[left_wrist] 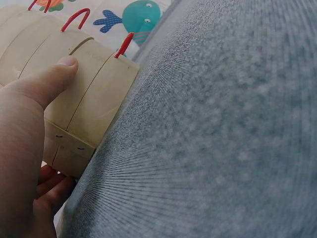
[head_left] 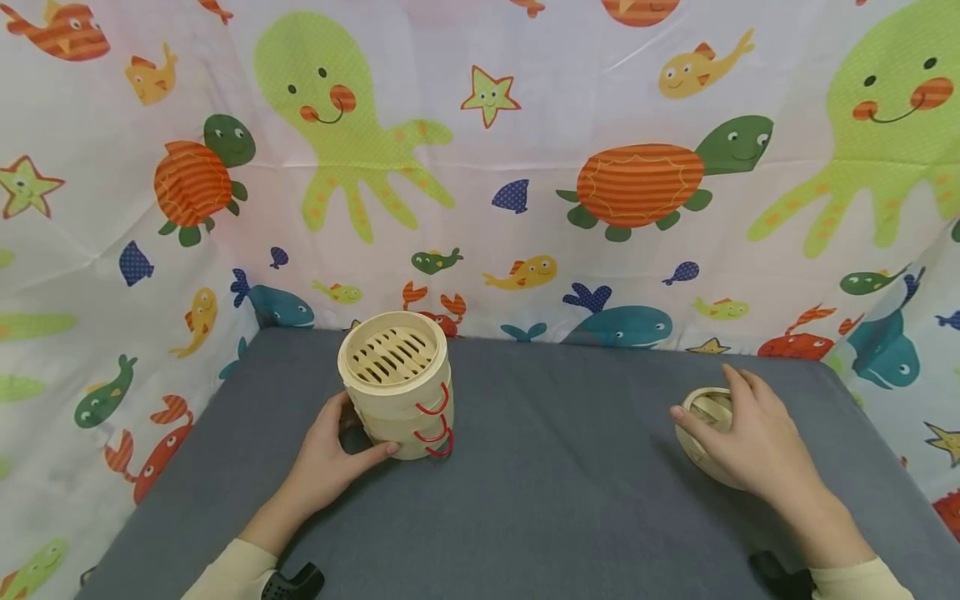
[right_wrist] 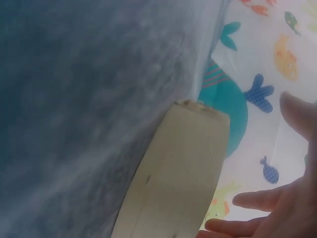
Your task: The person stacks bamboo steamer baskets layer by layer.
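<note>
A stack of small bamboo steamer baskets [head_left: 393,408] stands upright on the grey cloth, slatted surface uppermost and red loops down its right side. My left hand [head_left: 326,458] holds the stack low down, thumb at the front and fingers round the far left side. In the left wrist view the thumb presses the lower tiers [left_wrist: 94,79], and the fingertips lie by the bottom edge. Over on the right, a single round bamboo steamer piece [head_left: 693,450] sits on the cloth. My right hand [head_left: 765,442] hovers over it, fingers spread and apart from its pale wall [right_wrist: 173,173] in the right wrist view.
Grey cloth [head_left: 547,467] covers the table between the two bamboo things. A white curtain [head_left: 525,133] printed with sea animals rises behind the table's far edge and along both sides. Black wrist straps [head_left: 294,582] show at the bottom of the head view.
</note>
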The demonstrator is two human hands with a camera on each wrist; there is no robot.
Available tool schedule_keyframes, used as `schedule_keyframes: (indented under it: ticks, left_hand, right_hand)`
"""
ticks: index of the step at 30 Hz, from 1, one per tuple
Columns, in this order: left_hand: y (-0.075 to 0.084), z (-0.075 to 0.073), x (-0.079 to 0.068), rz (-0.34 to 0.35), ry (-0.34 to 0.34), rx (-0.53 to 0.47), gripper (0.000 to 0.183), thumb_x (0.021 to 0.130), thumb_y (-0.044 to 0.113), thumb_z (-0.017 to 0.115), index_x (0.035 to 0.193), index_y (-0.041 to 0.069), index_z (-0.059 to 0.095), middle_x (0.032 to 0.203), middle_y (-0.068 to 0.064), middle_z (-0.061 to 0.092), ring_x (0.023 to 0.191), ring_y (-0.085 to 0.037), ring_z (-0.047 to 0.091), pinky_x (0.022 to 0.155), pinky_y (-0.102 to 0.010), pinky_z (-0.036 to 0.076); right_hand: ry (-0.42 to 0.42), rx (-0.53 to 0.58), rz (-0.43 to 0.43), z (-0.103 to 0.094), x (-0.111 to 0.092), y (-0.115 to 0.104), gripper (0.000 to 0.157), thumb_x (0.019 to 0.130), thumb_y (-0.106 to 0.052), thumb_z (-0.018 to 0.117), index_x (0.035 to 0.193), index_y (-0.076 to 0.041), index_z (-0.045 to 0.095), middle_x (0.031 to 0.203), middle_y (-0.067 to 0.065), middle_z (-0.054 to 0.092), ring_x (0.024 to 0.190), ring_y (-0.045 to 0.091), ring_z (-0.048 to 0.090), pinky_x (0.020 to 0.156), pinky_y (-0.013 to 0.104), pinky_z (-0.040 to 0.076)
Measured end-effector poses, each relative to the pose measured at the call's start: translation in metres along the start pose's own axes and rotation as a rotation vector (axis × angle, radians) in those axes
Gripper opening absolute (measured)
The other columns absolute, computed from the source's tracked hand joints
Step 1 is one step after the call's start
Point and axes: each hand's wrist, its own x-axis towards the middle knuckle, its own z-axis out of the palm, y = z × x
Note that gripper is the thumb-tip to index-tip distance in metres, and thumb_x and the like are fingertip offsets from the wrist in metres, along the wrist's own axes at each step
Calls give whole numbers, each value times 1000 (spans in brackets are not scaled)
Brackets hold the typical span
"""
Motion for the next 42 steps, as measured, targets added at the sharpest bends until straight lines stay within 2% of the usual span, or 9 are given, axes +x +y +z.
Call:
schedule_keyframes:
  ticks: [10,16,20,26,31,42]
  left_hand:
    - [1,-1,2,7,2,6,96,87,32,97,163,9,41,149,-10,55,128,-27,63,105,-50,55]
    - [1,-2,4,12,-2,-7,96,88,32,96,163,10,41,150,-10,54,128,-26,63,105,-52,54]
    - [2,-2,4,14,-5,-11,96,88,32,96,163,10,41,151,-10,54,128,-27,62,105,-53,54]
    - [1,-2,2,9,-3,-4,96,87,32,97,163,9,41,150,-11,54,127,-26,63,105,-52,55]
    - [2,-2,2,2,-7,-5,96,88,32,97,163,10,41,150,-10,54,128,-26,62,105,-49,55]
    - [3,-1,0,-5,-12,-3,97,87,34,97,163,10,41,151,-10,54,128,-26,62,105,-51,54]
  right_hand:
    - [-32,-6,0,-2,-8,23,116,97,-69,72,161,18,28,149,50,36,130,68,40,98,88,37]
    - [-110,-13,27,-7,-13,35,121,97,-71,70,160,22,23,147,53,34,129,70,40,97,88,40]
    - [-146,-13,35,-5,-16,41,122,96,-72,71,158,23,25,144,52,36,124,68,44,93,86,44]
    - [-169,1,39,-3,-20,44,121,91,-74,77,157,17,32,141,48,38,118,63,48,86,80,49]
    - [-155,4,41,0,-24,43,119,85,-74,82,153,14,39,138,45,40,115,61,50,84,77,49]
    - [-162,6,55,-1,-24,45,121,85,-73,83,154,15,37,140,48,38,118,65,48,88,80,47]
